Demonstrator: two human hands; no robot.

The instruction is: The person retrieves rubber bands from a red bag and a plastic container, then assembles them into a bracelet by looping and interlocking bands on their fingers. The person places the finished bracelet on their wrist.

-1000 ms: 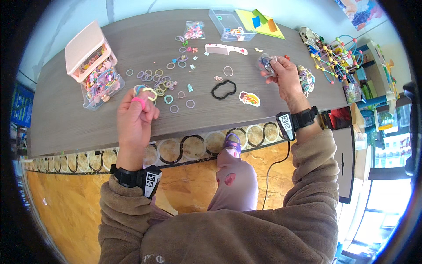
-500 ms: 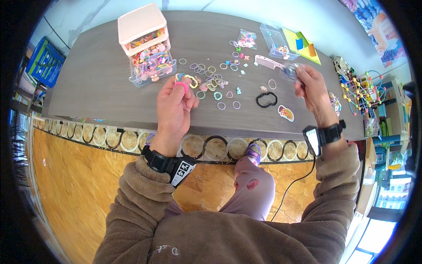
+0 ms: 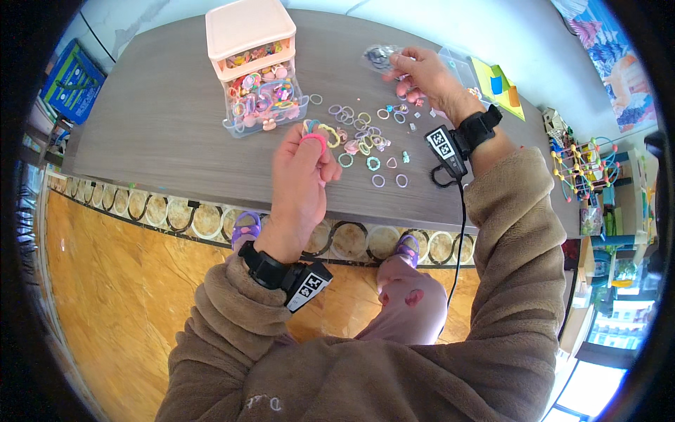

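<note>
Closed in a pinch, my left hand (image 3: pixel 301 184) holds several hair ties (image 3: pixel 313 140), among them a pink, a yellow and a blue one, above the near part of the table. Farther off and to the right, my right hand (image 3: pixel 430 79) grips the edge of a small clear plastic bag (image 3: pixel 380 58) with dark contents. Between the hands lie scattered pastel hair ties (image 3: pixel 363 133). To the left of them stands a small drawer box (image 3: pixel 251 29) with a pale pink top; its lower clear drawer (image 3: pixel 239 129) is pulled out and full of colourful hair accessories.
A clear plastic container (image 3: pixel 460 69) and a yellow sheet (image 3: pixel 500 88) with blue and orange pieces lie at the back right. A bead maze toy (image 3: pixel 582 169) stands beyond the table's right end. A black cable (image 3: pixel 460 239) hangs from my right wrist device.
My right hand has moved left and away from me with the clear bag, and its forearm now covers the comb and sticker area. My left hand still holds the hair ties.
</note>
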